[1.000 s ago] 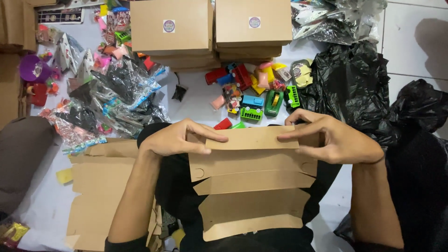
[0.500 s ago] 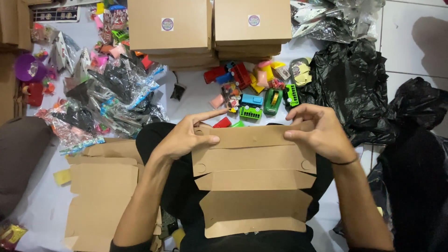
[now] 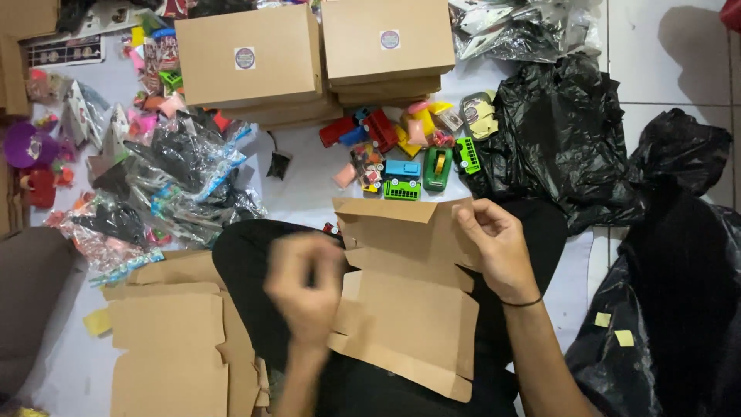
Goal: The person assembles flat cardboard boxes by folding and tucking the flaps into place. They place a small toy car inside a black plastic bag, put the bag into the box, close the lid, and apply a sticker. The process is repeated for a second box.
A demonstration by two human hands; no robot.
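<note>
A flat brown cardboard box blank (image 3: 409,301) lies over my lap, its top flap folded down. My right hand (image 3: 494,247) grips its upper right edge, thumb and fingers pinching the flap. My left hand (image 3: 305,289) is blurred in motion at the blank's left side, fingers curled; whether it touches the cardboard is unclear. Small colourful toy vehicles (image 3: 409,166) lie just beyond the blank on the white floor.
Two stacks of closed brown boxes (image 3: 309,62) with round stickers sit at the far side. Flat cardboard blanks (image 3: 170,340) are piled at my left. Packets of toys in clear plastic (image 3: 147,185) spread at left. Black plastic bags (image 3: 587,147) fill the right.
My left hand came off the blank's top edge and dropped to its left side. The blank tilted and shifted right, with my right hand still holding its upper right edge.
</note>
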